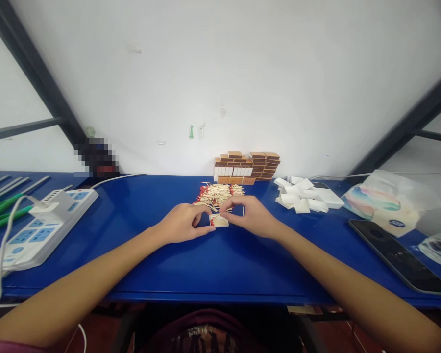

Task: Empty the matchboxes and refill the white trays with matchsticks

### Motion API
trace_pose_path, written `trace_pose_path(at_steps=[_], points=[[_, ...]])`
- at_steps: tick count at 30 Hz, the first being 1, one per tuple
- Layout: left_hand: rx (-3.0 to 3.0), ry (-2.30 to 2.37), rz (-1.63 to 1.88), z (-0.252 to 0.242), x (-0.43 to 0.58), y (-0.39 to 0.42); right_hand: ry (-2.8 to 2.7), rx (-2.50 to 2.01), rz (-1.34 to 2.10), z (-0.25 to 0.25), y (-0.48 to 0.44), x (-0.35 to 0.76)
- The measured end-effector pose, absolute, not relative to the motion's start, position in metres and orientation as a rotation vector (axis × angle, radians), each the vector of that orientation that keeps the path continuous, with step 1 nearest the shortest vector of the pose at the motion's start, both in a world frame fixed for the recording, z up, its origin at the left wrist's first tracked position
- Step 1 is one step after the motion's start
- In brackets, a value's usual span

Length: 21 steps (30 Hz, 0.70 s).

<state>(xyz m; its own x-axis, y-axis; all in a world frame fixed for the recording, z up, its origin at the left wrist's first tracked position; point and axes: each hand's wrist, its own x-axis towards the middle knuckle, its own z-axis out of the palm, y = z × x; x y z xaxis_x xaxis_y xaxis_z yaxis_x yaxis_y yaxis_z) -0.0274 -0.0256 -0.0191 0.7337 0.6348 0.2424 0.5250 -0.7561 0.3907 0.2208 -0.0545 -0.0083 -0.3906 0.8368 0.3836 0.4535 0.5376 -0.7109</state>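
Both hands meet at the middle of the blue table (220, 264). My left hand (183, 223) is curled, its fingers gripping the left side of a small white matchbox tray (219, 221) filled with red-tipped matches. My right hand (250, 215) pinches the tray's right end from above. Just behind the hands lies a loose pile of matches (216, 193). A stack of brown matchboxes (248, 167) stands against the wall beyond the pile.
Several white box sleeves (303, 196) lie to the right. A dark phone (400, 255) and a plastic bag (384, 201) sit at the far right. A white power strip (40, 228) and green-handled tools (0, 208) lie on the left.
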Motion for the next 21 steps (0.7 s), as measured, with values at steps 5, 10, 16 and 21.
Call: trace_pose_path(at_steps=[5, 10, 16, 21], points=[[2.648, 0.954, 0.564, -0.021, -0.028, -0.025, -2.114, -1.04, 0.529, -0.013, -0.051, 0.225], [2.645, 0.945, 0.554, -0.021, -0.028, -0.024, -2.156, -1.039, 0.46, -0.013, -0.047, 0.23], [2.646, 0.938, 0.545, -0.02, -0.027, -0.025, -2.297, -0.975, 0.413, -0.01, -0.047, 0.231], [2.653, 0.929, 0.547, -0.02, -0.027, -0.025, -2.279, -0.989, 0.432, -0.011, -0.047, 0.233]])
